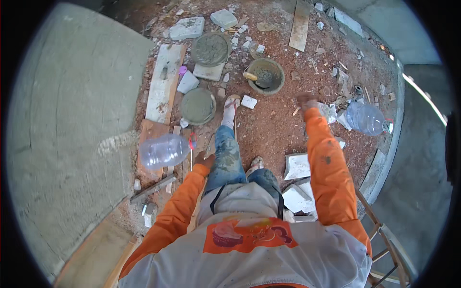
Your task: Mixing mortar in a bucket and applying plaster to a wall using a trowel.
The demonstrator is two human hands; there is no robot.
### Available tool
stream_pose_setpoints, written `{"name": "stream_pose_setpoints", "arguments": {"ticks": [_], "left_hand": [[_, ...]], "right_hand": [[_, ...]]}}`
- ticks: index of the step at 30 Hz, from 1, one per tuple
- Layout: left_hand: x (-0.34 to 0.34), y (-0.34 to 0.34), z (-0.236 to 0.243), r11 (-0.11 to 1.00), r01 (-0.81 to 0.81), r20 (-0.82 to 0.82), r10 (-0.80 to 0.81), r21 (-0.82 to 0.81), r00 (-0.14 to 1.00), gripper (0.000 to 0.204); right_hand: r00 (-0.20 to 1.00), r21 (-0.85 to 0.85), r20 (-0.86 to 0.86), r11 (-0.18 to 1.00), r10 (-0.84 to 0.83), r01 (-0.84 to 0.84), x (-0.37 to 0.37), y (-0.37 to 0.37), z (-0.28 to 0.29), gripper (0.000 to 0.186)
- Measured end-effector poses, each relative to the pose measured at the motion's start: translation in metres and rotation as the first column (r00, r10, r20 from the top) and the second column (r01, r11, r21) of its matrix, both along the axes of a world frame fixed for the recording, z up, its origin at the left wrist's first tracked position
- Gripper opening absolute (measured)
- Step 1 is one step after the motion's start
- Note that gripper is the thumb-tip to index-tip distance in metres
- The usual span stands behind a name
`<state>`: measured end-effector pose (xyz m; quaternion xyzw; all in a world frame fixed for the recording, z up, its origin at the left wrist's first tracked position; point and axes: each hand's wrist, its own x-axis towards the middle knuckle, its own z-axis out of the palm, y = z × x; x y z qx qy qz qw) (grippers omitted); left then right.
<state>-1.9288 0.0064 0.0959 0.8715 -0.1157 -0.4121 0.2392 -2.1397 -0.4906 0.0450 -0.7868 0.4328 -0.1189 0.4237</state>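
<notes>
My left hand point(203, 161) is low beside my left knee, closed around what looks like a trowel; its narrow grey blade point(209, 147) juts out past my fingers. My right hand point(307, 100) reaches forward over the reddish ground, holding nothing I can make out; its fingers are dark and blurred. Ahead of it and to the left is a bucket point(281, 85) with some mortar inside and a trowel with a pale handle point(249, 76) resting at its rim. Two more buckets, full of grey mortar, stand ahead on the left: one farther point(211, 49), one nearer point(198, 106).
A large clear bottle point(164, 151) lies by my left arm, another point(366, 118) beyond my right hand. Wooden boards point(163, 86) lie along the plastered wall point(77, 96) at left. Broken white blocks point(297, 166) sit beside my right leg. Rubble litters the ground.
</notes>
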Motion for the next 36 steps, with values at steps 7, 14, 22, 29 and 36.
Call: {"name": "stream_pose_setpoints", "arguments": {"ticks": [7, 14, 22, 29, 36], "left_hand": [[0.177, -0.073, -0.205, 0.932, -0.190, 0.088, 0.171, 0.307, 0.981, 0.048], [0.175, -0.172, -0.333, 0.957, -0.059, -0.211, 0.122, 0.285, 0.970, 0.062], [0.212, -0.099, -0.391, 0.904, 0.310, -0.606, -0.075, 0.294, 0.792, 0.065], [0.227, -0.117, -0.323, 0.867, 0.252, -0.348, -0.098, 0.430, 0.932, 0.040], [0.245, -0.109, -0.293, 0.932, -0.019, -0.278, 0.127, 0.361, 0.952, 0.026]], "right_hand": [[0.826, 0.795, -0.487, 0.248, -0.283, 0.554, 0.249, 0.043, -0.150, 0.040], [0.439, 0.656, -0.660, -0.182, -0.610, 0.733, 0.281, -0.036, -0.334, 0.034], [0.633, 0.659, -0.649, 0.104, -0.421, 0.745, 0.250, 0.018, -0.257, 0.038], [0.717, 0.359, -0.480, 0.634, -0.505, 0.686, 0.277, 0.027, -0.260, 0.047], [0.760, 0.031, -0.541, 0.895, -0.360, 0.445, 0.371, 0.014, -0.305, 0.050]]}}
